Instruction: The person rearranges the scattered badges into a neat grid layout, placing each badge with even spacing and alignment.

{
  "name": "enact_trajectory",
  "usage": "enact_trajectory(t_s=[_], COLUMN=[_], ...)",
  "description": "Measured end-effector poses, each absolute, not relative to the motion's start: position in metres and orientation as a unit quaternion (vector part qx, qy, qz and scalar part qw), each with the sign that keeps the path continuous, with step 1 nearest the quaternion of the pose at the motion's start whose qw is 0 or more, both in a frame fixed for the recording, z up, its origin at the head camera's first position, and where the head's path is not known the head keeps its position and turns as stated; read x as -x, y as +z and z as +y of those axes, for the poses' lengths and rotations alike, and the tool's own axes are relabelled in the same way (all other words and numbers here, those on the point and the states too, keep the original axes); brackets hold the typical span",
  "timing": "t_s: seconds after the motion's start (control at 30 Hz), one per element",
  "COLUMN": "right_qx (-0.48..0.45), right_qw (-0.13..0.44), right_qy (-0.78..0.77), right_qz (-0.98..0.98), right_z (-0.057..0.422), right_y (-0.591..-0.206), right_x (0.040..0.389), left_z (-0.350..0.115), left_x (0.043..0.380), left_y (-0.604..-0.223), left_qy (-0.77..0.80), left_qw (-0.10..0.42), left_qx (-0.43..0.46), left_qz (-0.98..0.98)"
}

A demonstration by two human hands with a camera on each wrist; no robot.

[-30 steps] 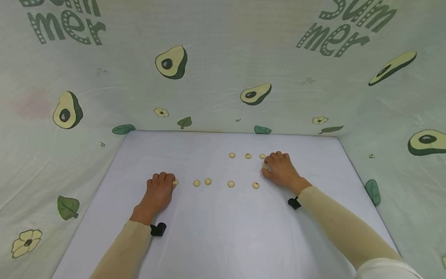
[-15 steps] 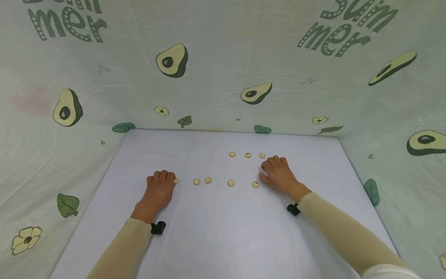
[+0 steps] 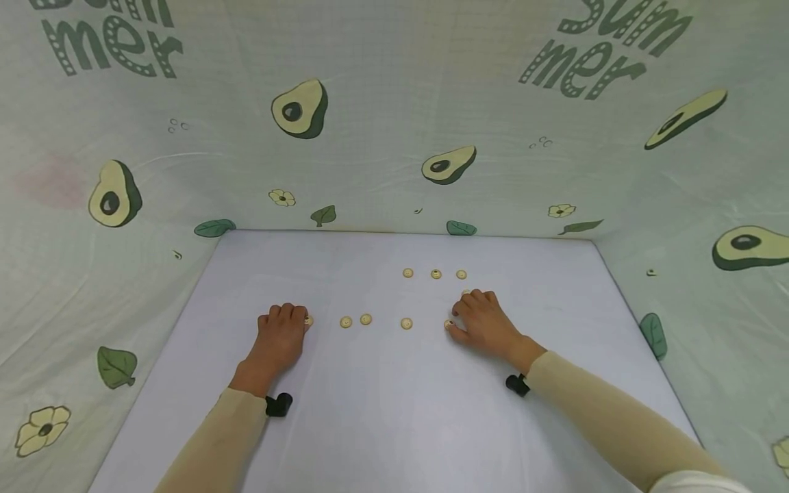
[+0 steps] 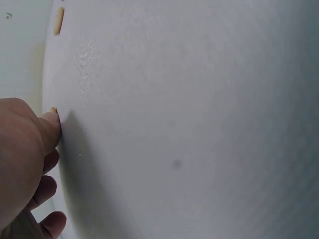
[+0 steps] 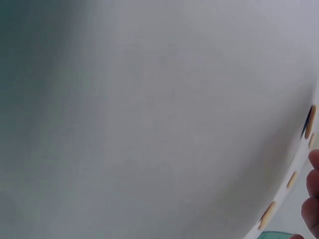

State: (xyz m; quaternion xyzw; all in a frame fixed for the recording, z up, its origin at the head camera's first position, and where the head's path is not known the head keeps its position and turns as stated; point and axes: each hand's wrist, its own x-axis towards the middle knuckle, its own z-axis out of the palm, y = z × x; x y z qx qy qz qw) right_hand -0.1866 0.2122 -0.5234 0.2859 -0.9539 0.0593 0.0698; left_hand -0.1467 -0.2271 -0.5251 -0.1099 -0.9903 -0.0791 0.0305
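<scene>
At the left, my left hand (image 3: 281,338) pinches a small round beige wooden button (image 3: 309,320) at the table surface. In the left wrist view the button's edge (image 4: 53,109) peeks out at the tip of my thumb (image 4: 51,130). My right hand (image 3: 487,324) hovers with thumb and forefinger parted beside a button with a dark mark (image 3: 448,324), partly hidden by the thumb; whether they touch it I cannot tell. Another button (image 3: 466,292) shows just behind its knuckles. In the right wrist view only some fingertips (image 5: 313,184) appear at the edge.
Between my hands lie a pair of buttons (image 3: 355,320) and a single one (image 3: 406,324). Farther back is a row of three, its middle button (image 3: 435,274) among them. The white tabletop (image 3: 370,411) meets an avocado-print cloth wall (image 3: 376,157) at the back and sides.
My right hand has let go of the button near the back row and moved toward me and left, to the dark-marked button. My left hand has kept its place and hold.
</scene>
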Motion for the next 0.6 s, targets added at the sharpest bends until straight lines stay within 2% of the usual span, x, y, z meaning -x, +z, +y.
enact_trajectory(t_s=[0.33, 0.6], right_qx=[-0.315, -0.313], right_qw=[0.087, 0.079], right_qy=[0.051, 0.052], right_qz=[-0.944, -0.945], right_z=[0.2096, 0.2129], right_y=[-0.5246, -0.5273], right_x=[0.1807, 0.1828], left_z=[-0.2283, -0.2299], left_x=[0.148, 0.1485], left_y=[-0.5302, -0.5315], left_qy=[-0.078, -0.084], left_qw=[0.029, 0.024], left_qx=[0.111, 0.109], left_qz=[-0.99, -0.99])
